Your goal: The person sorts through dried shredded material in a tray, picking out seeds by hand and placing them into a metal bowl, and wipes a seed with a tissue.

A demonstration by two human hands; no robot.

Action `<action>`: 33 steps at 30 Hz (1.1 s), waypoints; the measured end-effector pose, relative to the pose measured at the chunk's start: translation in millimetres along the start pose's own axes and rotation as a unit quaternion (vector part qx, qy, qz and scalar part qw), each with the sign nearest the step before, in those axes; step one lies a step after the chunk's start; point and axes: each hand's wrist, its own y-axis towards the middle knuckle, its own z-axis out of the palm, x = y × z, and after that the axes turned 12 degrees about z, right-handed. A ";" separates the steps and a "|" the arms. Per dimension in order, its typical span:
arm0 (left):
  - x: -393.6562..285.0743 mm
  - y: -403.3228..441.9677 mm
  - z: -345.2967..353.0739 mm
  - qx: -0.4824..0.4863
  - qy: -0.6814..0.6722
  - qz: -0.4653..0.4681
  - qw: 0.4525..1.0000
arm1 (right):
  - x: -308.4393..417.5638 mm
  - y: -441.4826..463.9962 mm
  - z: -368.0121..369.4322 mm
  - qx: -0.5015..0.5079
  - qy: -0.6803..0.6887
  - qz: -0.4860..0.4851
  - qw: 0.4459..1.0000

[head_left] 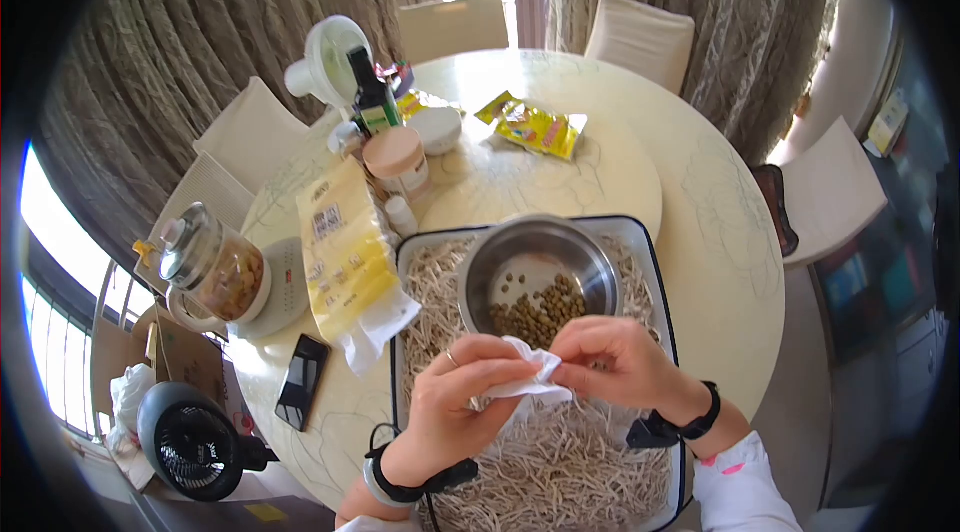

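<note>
My left hand [462, 394], with a ring on one finger, pinches a crumpled white tissue [535, 380]. My right hand [617, 362] has its fingers closed on the tissue's other side. Both hands are over the near edge of a steel bowl [610, 284]. Small round brown-green pellets [538, 310] lie in the bowl, heaped toward its near side. The bowl stands on a bed of pale shredded strips [540, 477] inside a white tray with a dark rim [676, 362]. My hands partly hide the bowl's near rim.
Left of the tray lie a yellow-and-white bag [345, 247] and a black phone [302, 382]. A glass kettle [225, 267] stands on its base beyond them. Jars [396, 160], a dark bottle [372, 97], a fan [335, 62] and yellow packets [535, 127] occupy the round table [715, 222]. Chairs surround it.
</note>
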 end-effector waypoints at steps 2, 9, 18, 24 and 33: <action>-3.6 -1.6 2.7 -0.006 0.065 0.026 0.998 | 5.2 -0.3 -0.6 -0.036 -0.060 -0.035 0.997; -9.3 -1.2 -1.8 -0.008 0.093 0.007 0.996 | 15.3 -4.1 -33.3 -0.221 -0.206 -0.074 0.950; -2.4 -4.8 -0.3 -0.034 0.008 -0.059 0.998 | 12.4 -9.4 -62.8 -0.166 -0.272 -0.007 0.948; -3.0 1.0 -18.3 -0.034 0.083 -0.045 0.995 | 18.9 -42.9 -90.2 -0.055 -0.440 0.074 0.893; -9.6 0.4 -50.9 -0.077 0.109 -0.044 0.990 | -1.1 -33.4 -56.5 0.028 -0.571 0.131 0.810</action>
